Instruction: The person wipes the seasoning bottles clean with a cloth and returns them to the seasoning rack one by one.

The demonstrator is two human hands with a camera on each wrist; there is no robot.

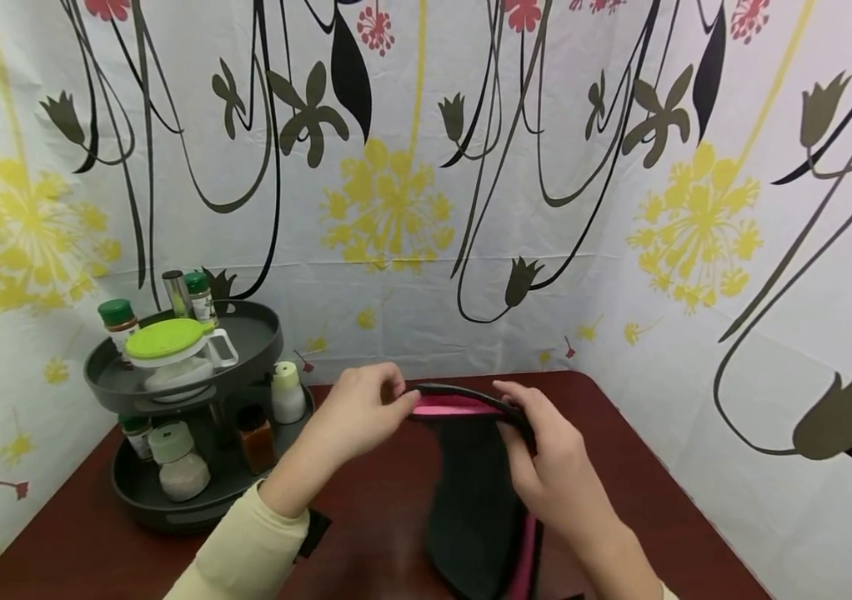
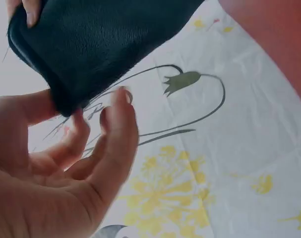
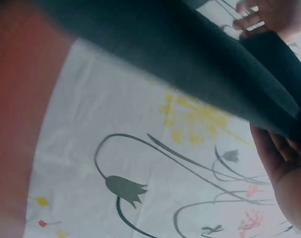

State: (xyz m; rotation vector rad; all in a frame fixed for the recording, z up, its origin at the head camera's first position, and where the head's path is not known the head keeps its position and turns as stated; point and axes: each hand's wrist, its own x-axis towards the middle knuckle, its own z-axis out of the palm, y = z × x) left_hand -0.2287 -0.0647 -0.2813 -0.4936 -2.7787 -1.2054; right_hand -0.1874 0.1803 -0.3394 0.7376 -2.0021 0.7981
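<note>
A dark, long fabric piece (image 1: 471, 500) with a pink inside hangs from both hands above the table; it looks like a sleeve or mitt, and its exact kind is unclear. My left hand (image 1: 364, 414) pinches one corner of its opening between thumb and forefinger. On the opposite side, my right hand (image 1: 549, 454) grips the rim, with the pink lining showing between the hands. In the left wrist view the cloth (image 2: 110, 44) looks finely textured, and the left hand's other fingers are spread away from it. The right wrist view shows the cloth (image 3: 155, 64) stretching across, partly blurred.
At the left of the dark red table (image 1: 373, 508) stands a two-tier grey turntable (image 1: 182, 517). It carries several spice jars and a container with a lime-green lid (image 1: 166, 337). A white sheet with printed flowers (image 1: 396, 317) hangs behind and along the right.
</note>
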